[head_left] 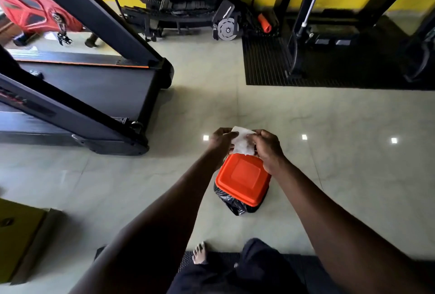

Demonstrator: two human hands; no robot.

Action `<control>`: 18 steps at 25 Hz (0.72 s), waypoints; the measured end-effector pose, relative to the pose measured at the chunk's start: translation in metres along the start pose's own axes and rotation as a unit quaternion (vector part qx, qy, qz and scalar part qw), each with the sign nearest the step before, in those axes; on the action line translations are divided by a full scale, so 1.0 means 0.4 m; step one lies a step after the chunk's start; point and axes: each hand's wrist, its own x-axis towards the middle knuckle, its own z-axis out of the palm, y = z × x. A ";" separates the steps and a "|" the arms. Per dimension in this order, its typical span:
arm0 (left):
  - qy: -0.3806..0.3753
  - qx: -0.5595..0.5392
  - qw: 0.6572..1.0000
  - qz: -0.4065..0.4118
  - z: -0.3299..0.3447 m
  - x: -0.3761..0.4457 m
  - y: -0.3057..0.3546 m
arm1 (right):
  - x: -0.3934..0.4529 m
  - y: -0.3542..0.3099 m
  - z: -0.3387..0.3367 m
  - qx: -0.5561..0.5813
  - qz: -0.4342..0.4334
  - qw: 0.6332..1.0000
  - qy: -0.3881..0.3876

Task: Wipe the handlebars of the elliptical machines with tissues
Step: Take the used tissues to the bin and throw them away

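Head view: both arms reach forward to the centre of the frame.
Tissue (243, 142): white, crumpled, at centre frame, held just above the far edge of the bin.
Left hand (221, 139): fingers pinch the tissue's left edge.
Right hand (266, 150): fingers curl round its right side, likely bunching it for wiping or for dropping it in.
Bin (242, 179): orange lid, black liner, on the tiled floor (329, 152).
Treadmill (82, 86): left of frame.
Handlebars: none in sight.

A gym: treadmill (89, 86) and stacked weight plates (188, 3).
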 end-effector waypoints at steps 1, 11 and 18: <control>-0.002 -0.001 1.000 -0.010 -0.003 0.030 0.004 | 0.029 -0.004 0.011 -0.012 0.003 1.000 0.007; 0.019 0.038 0.997 -0.069 0.018 0.365 -0.002 | 0.373 0.054 0.057 -0.039 0.064 0.997 -0.016; 0.017 0.078 0.987 -0.138 0.084 0.491 -0.111 | 0.480 0.189 0.012 -0.025 0.177 0.983 -0.038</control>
